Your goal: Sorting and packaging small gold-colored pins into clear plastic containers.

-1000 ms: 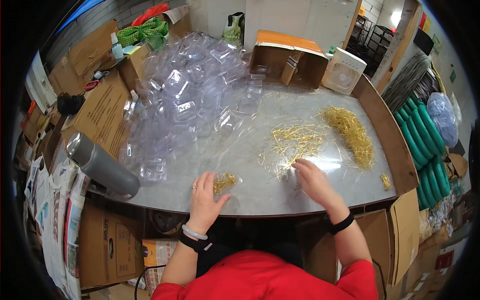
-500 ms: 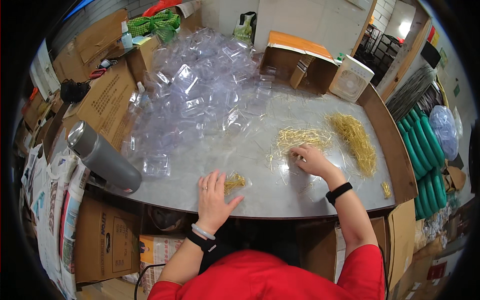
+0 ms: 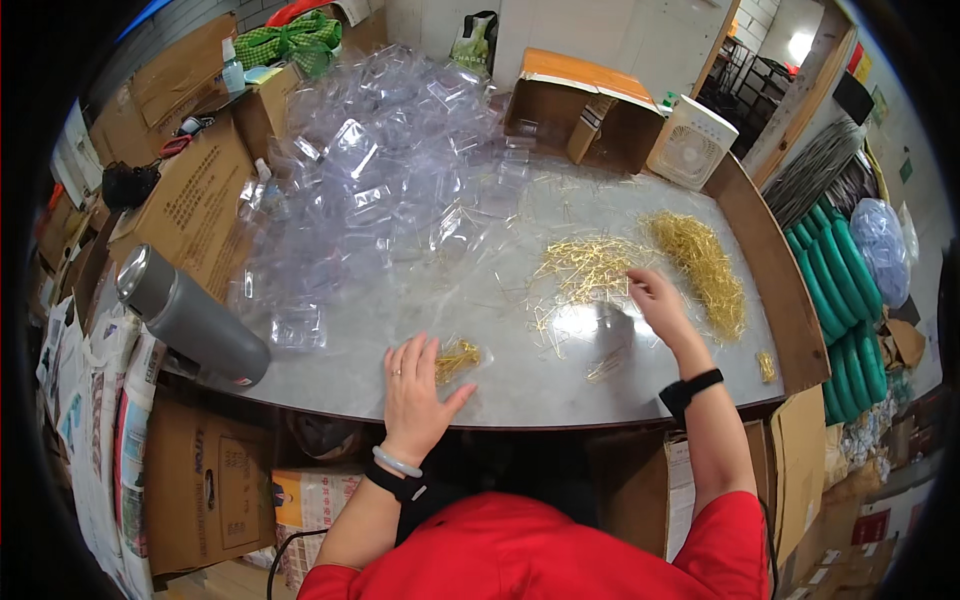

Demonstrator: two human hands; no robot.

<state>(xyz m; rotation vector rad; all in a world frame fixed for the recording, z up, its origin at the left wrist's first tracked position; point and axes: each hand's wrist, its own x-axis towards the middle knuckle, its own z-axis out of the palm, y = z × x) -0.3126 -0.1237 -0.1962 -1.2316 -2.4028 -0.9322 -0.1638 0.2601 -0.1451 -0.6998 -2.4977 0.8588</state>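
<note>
My left hand lies on the grey table top with fingers stretched and thumb apart. Between its thumb and forefinger side sits a small bunch of gold wire pins, which seems to be on clear plastic. My right hand is at the right edge of a scattered heap of gold wire pins, its fingers curled together; what is in them is hidden. Closer to me lies a small group of loose pins. A larger, denser pile of gold pins is right of that hand.
Clear plastic boxes are heaped at back left. A grey flask leans at the left edge. At the back stand an open cardboard box and a white fan. A small gold bundle lies near the right cardboard border.
My right hand has moved right and slightly away, from the heap's near edge to its right edge. My left hand stays by the small bunch. The whole view has shifted a little.
</note>
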